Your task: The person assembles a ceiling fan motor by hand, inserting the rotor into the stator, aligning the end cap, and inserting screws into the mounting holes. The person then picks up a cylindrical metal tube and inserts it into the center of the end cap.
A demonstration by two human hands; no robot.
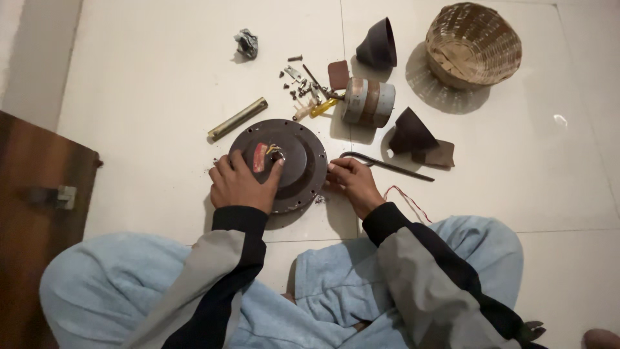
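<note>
Both of my grips rest at the round dark motor housing (281, 161), which lies flat on the pale tiled floor (148, 84) just ahead of my crossed legs. My left hand (240, 184) lies over the housing's near left edge, fingers spread and pressing down on its raised centre, close to the red and yellow wires (265, 155) that come out on top. My right hand (352, 183) sits at the housing's right rim, fingertips drawn together in a pinch at the edge; what they pinch is too small to tell.

Just beyond my right hand a dark curved metal bar (387, 166) lies across the floor, and thin red wire (403, 197) trails beside my wrist. Farther out from that hand stand a wound cylinder (368, 101), two dark cone covers (378, 44) (410, 132) and a woven basket (475, 44) tipped on its side. Beyond the housing lies a scatter of screws (298, 84), with a yellow-handled screwdriver (318, 97) touching the pile. Out from my left hand lies a brass-coloured tube (237, 119), and farther still a crumpled scrap (247, 43).

Left of my left hand the floor stays open up to a dark wooden panel (39, 207). Right of my right hand, past the cones, the tiles are bare.
</note>
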